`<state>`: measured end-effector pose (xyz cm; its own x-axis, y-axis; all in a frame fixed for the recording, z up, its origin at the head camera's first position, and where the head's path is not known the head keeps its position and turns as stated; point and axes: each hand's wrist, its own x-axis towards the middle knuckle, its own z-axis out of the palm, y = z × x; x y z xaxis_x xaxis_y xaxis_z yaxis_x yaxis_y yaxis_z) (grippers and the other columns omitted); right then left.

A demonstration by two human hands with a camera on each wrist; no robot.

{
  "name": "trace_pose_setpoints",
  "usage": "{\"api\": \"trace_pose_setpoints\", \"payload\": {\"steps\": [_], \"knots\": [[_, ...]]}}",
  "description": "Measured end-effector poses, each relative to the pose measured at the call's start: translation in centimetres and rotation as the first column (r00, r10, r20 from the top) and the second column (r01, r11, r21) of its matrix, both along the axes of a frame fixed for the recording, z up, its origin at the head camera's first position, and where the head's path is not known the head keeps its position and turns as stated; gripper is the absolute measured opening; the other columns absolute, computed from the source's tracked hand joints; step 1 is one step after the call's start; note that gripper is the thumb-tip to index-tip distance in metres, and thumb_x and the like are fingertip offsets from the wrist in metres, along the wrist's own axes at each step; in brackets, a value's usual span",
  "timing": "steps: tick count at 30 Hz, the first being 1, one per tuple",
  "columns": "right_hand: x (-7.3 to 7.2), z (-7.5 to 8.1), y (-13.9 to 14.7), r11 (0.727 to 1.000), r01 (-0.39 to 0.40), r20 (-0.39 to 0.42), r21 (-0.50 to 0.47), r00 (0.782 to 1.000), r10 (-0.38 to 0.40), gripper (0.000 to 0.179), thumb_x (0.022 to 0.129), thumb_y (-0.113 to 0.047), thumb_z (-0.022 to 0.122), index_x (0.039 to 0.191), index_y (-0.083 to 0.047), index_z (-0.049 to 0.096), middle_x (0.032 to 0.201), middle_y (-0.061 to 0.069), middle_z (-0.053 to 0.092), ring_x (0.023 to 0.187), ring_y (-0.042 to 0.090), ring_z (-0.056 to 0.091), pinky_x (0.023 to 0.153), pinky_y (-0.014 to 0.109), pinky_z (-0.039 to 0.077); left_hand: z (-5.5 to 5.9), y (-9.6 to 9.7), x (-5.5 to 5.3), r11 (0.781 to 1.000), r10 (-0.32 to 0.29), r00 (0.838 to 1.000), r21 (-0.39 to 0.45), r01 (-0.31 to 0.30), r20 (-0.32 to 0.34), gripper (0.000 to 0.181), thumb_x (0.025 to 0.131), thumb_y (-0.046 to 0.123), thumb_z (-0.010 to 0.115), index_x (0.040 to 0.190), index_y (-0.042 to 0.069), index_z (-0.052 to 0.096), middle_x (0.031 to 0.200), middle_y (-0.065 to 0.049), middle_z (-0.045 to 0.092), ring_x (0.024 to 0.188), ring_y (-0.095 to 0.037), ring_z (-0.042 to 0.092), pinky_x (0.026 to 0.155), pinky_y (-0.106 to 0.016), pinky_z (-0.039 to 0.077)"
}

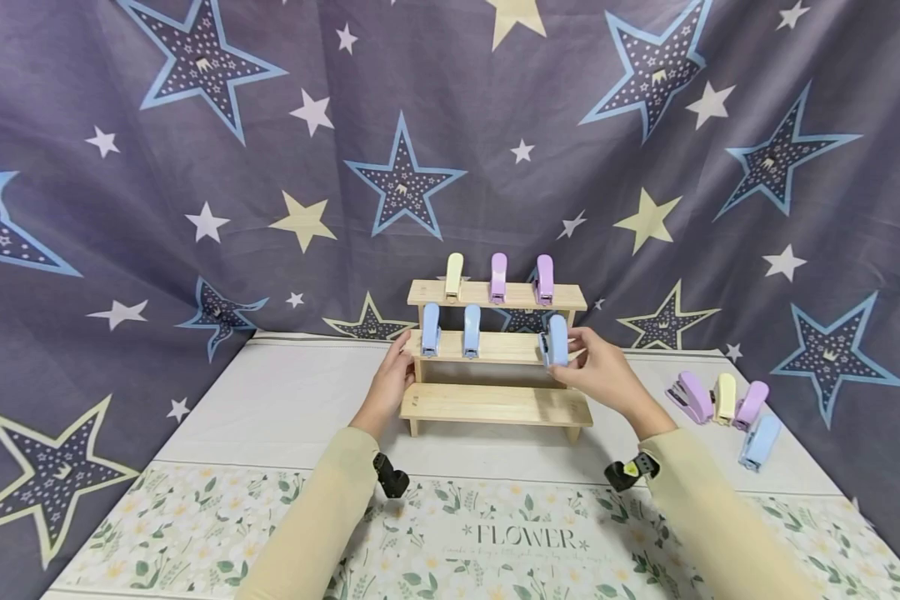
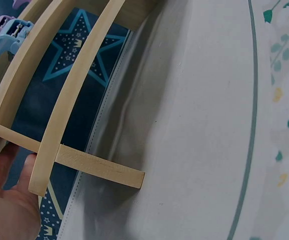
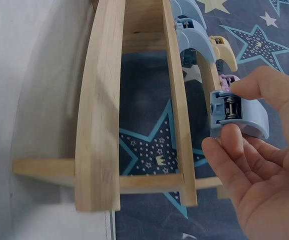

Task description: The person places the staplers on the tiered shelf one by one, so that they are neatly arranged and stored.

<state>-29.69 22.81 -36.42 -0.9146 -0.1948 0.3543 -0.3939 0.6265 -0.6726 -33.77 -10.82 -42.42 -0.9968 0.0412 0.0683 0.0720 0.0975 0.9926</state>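
A light blue stapler stands at the right part of the middle shelf, pinched between the thumb and fingers of my right hand. In the right wrist view this stapler shows its dark metal underside. My left hand holds the left end of the three-tier wooden rack; its fingertips are partly hidden behind the wood in the left wrist view. Two more blue staplers, one at the left end and one near the middle, stand upright on the same shelf.
On the top shelf are a yellow stapler and two purple ones. Right of the rack, two purple staplers, a yellow one and a blue one rest on the table. A star-patterned curtain hangs behind.
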Motion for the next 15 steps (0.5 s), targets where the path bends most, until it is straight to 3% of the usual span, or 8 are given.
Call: {"api": "trace_pose_setpoints", "payload": {"steps": [15], "knots": [[-2.1, 0.7, -3.2, 1.0, -0.001, 0.052, 0.027, 0.999, 0.0, 0.059, 0.085, -0.02, 0.078, 0.133, 0.003, 0.052, 0.115, 0.02, 0.065, 0.087, 0.025, 0.064, 0.069, 0.034, 0.054, 0.0, 0.0, 0.0, 1.0, -0.001, 1.0, 0.001, 0.001, 0.001, 0.052, 0.109, 0.026, 0.025, 0.161, 0.023, 0.023, 0.161, -0.015, 0.029, 0.144, -0.034, 0.034, 0.117, -0.048, 0.029]]}}
